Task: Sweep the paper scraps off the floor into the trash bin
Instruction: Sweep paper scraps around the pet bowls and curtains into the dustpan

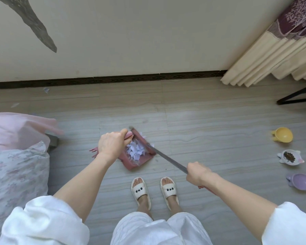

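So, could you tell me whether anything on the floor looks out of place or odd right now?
Yes. Two paper scraps still lie by the baseboard at far left, well away from the dustpan holding the rest. Also, three small bowls sit on the floor at right, and the yellow bowl is tipped on its side.

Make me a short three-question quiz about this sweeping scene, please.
1. True or false: the dustpan already holds paper scraps.
2. Which hand grips the broom handle? A left hand, B right hand.
3. Where do loose scraps lie on the floor?

Key: 1 true; 2 B; 3 far left, near the baseboard.
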The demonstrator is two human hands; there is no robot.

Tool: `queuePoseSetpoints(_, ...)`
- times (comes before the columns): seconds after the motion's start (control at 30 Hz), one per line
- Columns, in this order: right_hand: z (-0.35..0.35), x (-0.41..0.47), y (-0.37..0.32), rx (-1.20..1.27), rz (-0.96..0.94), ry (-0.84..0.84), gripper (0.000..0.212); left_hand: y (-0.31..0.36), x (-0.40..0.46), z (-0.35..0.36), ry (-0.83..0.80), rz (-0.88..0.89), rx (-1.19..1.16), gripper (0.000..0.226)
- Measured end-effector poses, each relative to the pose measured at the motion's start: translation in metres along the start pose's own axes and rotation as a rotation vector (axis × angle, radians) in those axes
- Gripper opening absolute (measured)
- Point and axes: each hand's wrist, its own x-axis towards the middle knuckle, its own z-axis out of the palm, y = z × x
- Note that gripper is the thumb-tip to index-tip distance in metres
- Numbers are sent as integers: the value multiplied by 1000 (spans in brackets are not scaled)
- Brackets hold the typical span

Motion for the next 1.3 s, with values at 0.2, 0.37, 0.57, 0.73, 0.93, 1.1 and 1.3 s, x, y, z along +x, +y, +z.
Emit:
queuePoseSetpoints(0.2,-11,-11,25,76,6,29,13,-2,-2,-2,-16,-30,-24,45)
queuePoseSetpoints(0.37,-19,-20,35,92,56,80,14,-13,-6,-8,-30,-41,-29,46)
queuePoseSetpoints(0.57,-35,-11,19,-32,117,162,29,-31,-14,-11,-11,-45,-16,56)
queuePoseSetpoints(0.73,-30,16,-16,-134,109,162,40,-45,-15,-10,-20,-44,26,51)
queuePoseSetpoints(0.93,-8,18,-61,-125,-24,60,38,-57,-15,-8,-14,-46,42,51)
queuePoseSetpoints(1.1,-17,9,-41,44,-26,38,20,-64,-11,-14,30,-10,49,49)
queuePoseSetpoints(1.3,-24,-9,-26,28,18,120,10,-66,-15,-16,18,-22,29,57)
